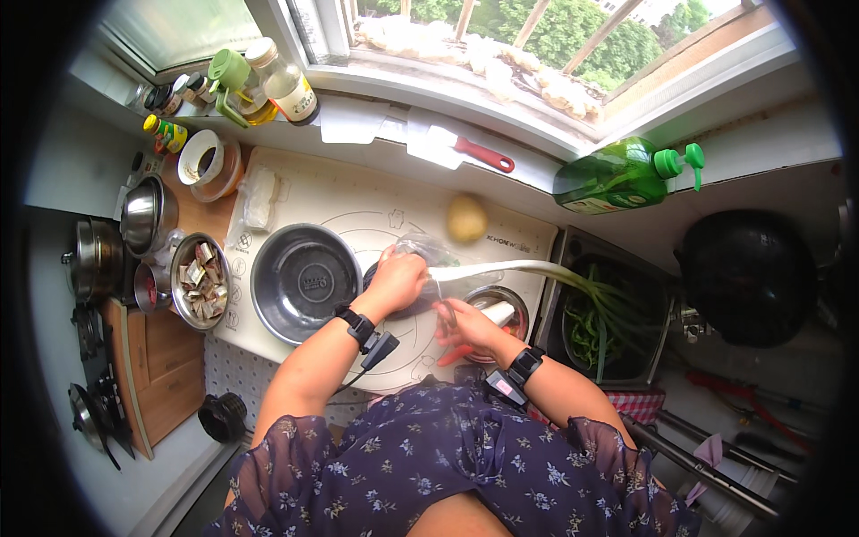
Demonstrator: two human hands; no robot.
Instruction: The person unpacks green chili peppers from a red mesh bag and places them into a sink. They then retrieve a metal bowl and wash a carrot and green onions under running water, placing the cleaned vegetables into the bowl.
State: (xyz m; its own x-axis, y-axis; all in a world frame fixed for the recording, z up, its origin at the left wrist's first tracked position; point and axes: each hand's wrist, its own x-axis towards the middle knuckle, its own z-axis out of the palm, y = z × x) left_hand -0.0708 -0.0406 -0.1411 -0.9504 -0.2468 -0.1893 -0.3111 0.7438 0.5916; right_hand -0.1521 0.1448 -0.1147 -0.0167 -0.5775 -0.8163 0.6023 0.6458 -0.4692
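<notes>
My left hand (397, 280) grips the root end of a long green onion (496, 268), whose leafy tops hang over the sink. Just below that end, my right hand (470, 329) holds a blurred metal tool (440, 290), seemingly scissors, with its tip near the onion. Beneath my left hand lies a dark purple thing (411, 305), mostly hidden. A clear plastic bag (429, 247) rests behind it. Left of my left hand stands an empty grey pot (305, 278). Partly behind my right hand, a steel bowl (522, 305) holds a white piece and red pieces.
A potato (466, 218) lies on the cream mat (376, 181). Fish chunks (201, 285) fill a steel bowl at left. Green peppers (585, 329) sit in the sink (661, 335). A red-handled cleaver (483, 153) and a green soap bottle (611, 178) line the sill.
</notes>
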